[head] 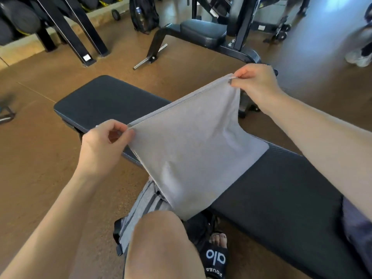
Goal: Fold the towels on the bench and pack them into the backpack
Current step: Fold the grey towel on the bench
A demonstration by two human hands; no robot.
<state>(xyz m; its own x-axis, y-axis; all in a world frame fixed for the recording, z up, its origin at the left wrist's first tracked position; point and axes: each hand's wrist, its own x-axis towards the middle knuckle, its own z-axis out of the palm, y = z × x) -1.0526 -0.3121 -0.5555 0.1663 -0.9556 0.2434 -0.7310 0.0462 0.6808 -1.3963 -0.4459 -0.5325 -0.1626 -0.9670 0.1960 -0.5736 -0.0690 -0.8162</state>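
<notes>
A light grey towel is stretched in the air over the black padded bench. My left hand pinches its near-left corner. My right hand pinches the far-right corner, held higher. The towel's lower part drapes across the bench seat and hangs over its front edge. A grey backpack with dark straps stands on the floor under the towel, against the bench and beside my knee, partly hidden.
I sit astride the bench; my knee and a sandalled foot are at the front. A second bench, black rack legs and a dark backpack stand behind. Another person's shoe shows at the right edge.
</notes>
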